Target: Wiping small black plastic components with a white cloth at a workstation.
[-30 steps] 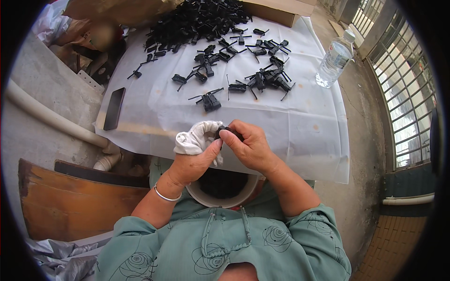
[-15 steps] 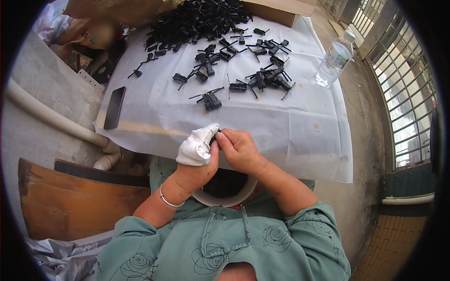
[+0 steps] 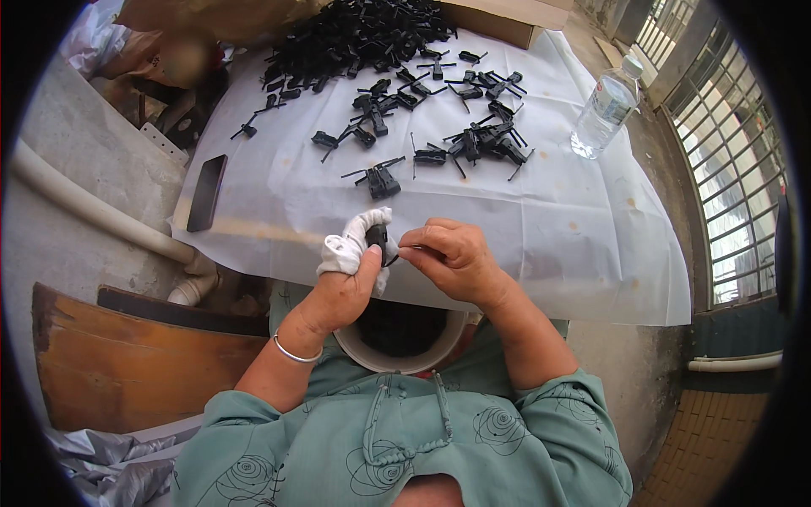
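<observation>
The small black plastic part point(image 3: 379, 241) sits at the table's near edge, above the white bucket point(image 3: 405, 359), pinched against a white cloth point(image 3: 351, 245) by the left hand point(image 3: 342, 287). The right hand point(image 3: 452, 258) now has its fingertips pressed together at the part's right side, slightly higher than half a second ago. Beyond, loose black parts point(image 3: 473, 144) lie on the white sheet point(image 3: 541, 220), unchanged.

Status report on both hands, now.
Left hand grips white cloth and small black plastic part. Right hand pinches same part. Nothing obstructing.
</observation>
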`<control>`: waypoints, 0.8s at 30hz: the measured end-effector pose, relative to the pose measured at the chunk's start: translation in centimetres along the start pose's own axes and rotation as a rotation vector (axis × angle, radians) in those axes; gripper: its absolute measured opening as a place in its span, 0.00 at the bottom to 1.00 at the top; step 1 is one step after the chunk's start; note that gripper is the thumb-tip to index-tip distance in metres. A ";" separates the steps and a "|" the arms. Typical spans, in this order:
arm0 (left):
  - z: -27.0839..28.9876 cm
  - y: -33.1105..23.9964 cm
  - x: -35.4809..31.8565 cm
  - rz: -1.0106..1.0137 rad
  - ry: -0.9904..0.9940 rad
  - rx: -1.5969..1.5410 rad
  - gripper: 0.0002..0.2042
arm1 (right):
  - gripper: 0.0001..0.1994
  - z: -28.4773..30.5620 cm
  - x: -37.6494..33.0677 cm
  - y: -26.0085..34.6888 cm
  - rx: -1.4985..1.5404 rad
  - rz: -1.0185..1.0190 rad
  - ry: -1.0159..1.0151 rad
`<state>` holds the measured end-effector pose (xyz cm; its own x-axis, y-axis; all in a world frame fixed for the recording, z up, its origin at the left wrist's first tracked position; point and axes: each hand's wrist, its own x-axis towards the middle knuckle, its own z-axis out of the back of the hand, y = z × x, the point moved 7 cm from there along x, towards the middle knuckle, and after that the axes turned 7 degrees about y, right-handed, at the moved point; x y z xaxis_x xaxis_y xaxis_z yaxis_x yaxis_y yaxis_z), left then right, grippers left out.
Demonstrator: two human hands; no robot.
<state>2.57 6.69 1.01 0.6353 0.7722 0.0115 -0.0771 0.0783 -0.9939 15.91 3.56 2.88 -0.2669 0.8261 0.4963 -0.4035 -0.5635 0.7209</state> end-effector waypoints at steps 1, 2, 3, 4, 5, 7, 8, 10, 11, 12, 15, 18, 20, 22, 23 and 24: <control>-0.8 -0.1 -0.2 0.031 0.074 -0.096 0.16 | 0.06 0.1 0.1 0.3 0.041 0.017 -0.018; -1.5 0.0 -0.3 0.063 0.147 -0.192 0.16 | 0.06 -0.1 0.2 0.7 0.040 0.015 -0.020; -1.6 0.1 -0.3 0.064 0.149 -0.192 0.16 | 0.05 -0.4 0.1 0.0 0.122 -0.130 -0.027; -1.8 0.0 -0.3 0.058 0.164 -0.216 0.15 | 0.05 -0.6 -0.2 -0.8 0.203 -0.272 -0.032; -1.9 0.0 -0.3 0.053 0.178 -0.240 0.15 | 0.05 -0.6 -0.2 -0.8 0.203 -0.271 -0.032; -1.6 0.2 -0.4 0.026 0.143 -0.191 0.13 | 0.05 -0.5 -0.2 -0.6 0.203 -0.216 -0.058; -1.3 0.2 -0.4 0.000 0.108 -0.143 0.12 | 0.05 -0.5 -0.2 -0.7 0.205 -0.214 -0.057; -1.0 -0.1 0.0 -0.051 0.068 -0.014 0.12 | 0.08 -1.3 -0.1 -0.5 0.190 -0.183 0.054; -0.9 -0.5 0.1 -0.103 0.029 0.114 0.11 | 0.08 -1.2 -0.1 -0.5 0.190 -0.184 0.053; -1.0 -0.4 0.1 -0.102 0.031 0.115 0.11 | 0.09 -1.4 -0.1 -0.5 0.190 -0.181 0.081; -1.3 -0.3 -0.1 -0.119 0.026 0.315 0.11 | 0.10 -2.1 0.1 -0.2 0.177 -0.216 0.117; -1.6 -1.4 -0.2 -0.234 -0.062 0.465 0.12 | 0.10 -2.4 0.1 -0.2 0.156 -0.246 0.075; -1.6 -1.7 -0.4 -0.233 -0.062 0.499 0.10 | 0.11 -2.3 0.1 -0.4 0.139 -0.236 0.033; -1.8 -2.3 -0.8 -0.156 0.032 0.496 0.11 | 0.14 -3.2 -0.5 -1.5 0.400 -0.314 0.184; -2.0 -2.4 -1.1 -0.074 0.118 0.495 0.13 | 0.14 -2.5 -0.4 -1.4 0.401 -0.314 0.186; -1.5 -2.9 -1.3 -0.073 0.116 0.495 0.13 | 0.15 -2.0 -0.4 -1.3 0.354 -0.338 0.288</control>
<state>3.14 4.51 3.70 0.7315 0.6807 0.0393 -0.3656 0.4402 -0.8201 14.80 4.00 0.73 -0.4219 0.9018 0.0940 -0.2031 -0.1950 0.9595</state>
